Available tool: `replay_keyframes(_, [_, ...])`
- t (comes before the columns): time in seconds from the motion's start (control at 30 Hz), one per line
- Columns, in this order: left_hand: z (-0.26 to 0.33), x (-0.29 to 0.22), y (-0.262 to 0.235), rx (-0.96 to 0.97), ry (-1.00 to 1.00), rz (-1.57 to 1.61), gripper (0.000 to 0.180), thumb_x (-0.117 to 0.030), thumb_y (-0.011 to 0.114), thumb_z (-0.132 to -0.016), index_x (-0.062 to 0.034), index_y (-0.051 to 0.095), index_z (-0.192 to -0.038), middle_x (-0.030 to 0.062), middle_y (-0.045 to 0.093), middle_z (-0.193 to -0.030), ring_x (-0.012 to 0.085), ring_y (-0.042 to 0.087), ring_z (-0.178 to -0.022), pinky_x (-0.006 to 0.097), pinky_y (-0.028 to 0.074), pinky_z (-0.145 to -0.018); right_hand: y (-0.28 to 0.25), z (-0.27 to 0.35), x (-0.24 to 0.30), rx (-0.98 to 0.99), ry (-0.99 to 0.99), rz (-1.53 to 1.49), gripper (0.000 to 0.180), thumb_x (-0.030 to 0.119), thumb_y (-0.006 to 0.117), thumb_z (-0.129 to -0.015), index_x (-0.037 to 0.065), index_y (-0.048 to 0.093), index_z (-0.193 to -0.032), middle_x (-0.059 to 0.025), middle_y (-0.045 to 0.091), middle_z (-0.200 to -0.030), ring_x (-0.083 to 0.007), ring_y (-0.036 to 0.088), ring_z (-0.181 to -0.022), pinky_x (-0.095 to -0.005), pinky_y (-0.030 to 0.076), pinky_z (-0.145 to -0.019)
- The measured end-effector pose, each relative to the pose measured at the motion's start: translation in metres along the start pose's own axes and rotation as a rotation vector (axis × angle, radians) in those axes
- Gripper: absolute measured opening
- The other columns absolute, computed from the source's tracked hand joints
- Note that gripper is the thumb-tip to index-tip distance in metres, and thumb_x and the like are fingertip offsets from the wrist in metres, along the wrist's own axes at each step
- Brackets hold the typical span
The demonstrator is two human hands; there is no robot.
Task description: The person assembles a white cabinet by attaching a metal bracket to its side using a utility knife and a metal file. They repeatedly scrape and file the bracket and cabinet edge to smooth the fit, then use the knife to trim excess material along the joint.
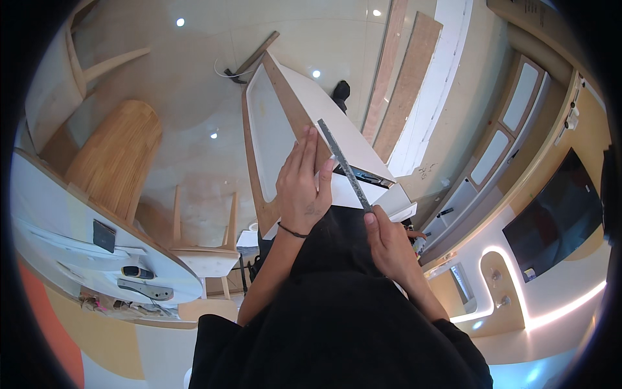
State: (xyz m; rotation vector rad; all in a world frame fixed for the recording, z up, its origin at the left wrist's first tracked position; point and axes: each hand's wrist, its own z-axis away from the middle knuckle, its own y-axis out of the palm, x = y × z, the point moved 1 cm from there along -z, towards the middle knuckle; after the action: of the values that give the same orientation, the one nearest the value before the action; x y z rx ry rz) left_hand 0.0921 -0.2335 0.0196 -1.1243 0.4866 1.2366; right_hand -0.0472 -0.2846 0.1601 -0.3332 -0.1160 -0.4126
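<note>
A long white cabinet-like piece with a wooden edge [289,97] and a recessed white panel [264,107] stretches away in front of me. My left hand [301,185] lies against its wooden edge, fingers stretched out together, with the thumb near the file. A flat, grey, worn metal file [343,165] slants across the white side [350,123]. Its near end is gripped in my right hand [392,243], thumb on top. Whether the file touches the edge I cannot tell.
A claw hammer [258,53] lies beyond the piece's far end. Long boards [408,84] lie on the floor to the right, near a black shoe [341,94]. At left stand a wooden-topped stool or bench [116,155] and a white table [71,220] with tools on it.
</note>
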Motion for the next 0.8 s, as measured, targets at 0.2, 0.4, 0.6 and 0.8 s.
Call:
replay_keyframes(0.2, [0.000,-0.001,0.000,-0.005,-0.020,0.007,0.052,-0.025,0.057,-0.099,0.0056,0.054,-0.141,0.0275,0.058,-0.140,0.0455,0.062,-0.121,0.047,0.050,-0.104,-0.008,-0.021,0.018,0.035,-0.043,0.018,0.033,0.031,0.037,-0.111,0.000,0.048,-0.103,-0.0311,0.060,-0.070,-0.0559,0.059,-0.074,-0.0613,0.045,-0.068])
replay_keyframes(0.4, [-0.001,-0.001,0.001,-0.031,-0.024,0.014,0.052,-0.027,0.057,-0.098,0.0050,0.056,-0.140,0.0258,0.059,-0.139,0.0468,0.063,-0.118,0.048,0.050,-0.104,0.000,-0.018,0.025,0.016,0.038,0.069,0.032,0.029,0.039,-0.110,0.000,0.048,-0.101,-0.0314,0.058,-0.067,-0.0554,0.058,-0.070,-0.0614,0.043,-0.064])
replay_keyframes(0.6, [0.000,0.000,0.002,-0.022,-0.048,0.022,0.052,-0.028,0.056,-0.098,0.0039,0.057,-0.140,0.0249,0.060,-0.139,0.0479,0.063,-0.116,0.048,0.051,-0.102,0.001,-0.023,0.018,-0.093,-0.073,0.011,0.033,0.029,0.039,-0.111,-0.001,0.048,-0.100,-0.0316,0.057,-0.066,-0.0562,0.057,-0.069,-0.0624,0.041,-0.063])
replay_keyframes(0.8, [0.000,0.002,0.004,-0.047,0.005,-0.006,0.053,-0.029,0.056,-0.099,0.0027,0.055,-0.142,0.0240,0.059,-0.141,0.0487,0.064,-0.114,0.048,0.053,-0.097,0.004,-0.026,0.025,-0.019,0.003,0.059,0.037,0.032,0.036,-0.111,-0.001,0.048,-0.100,-0.0329,0.057,-0.067,-0.0562,0.057,-0.070,-0.0621,0.040,-0.064])
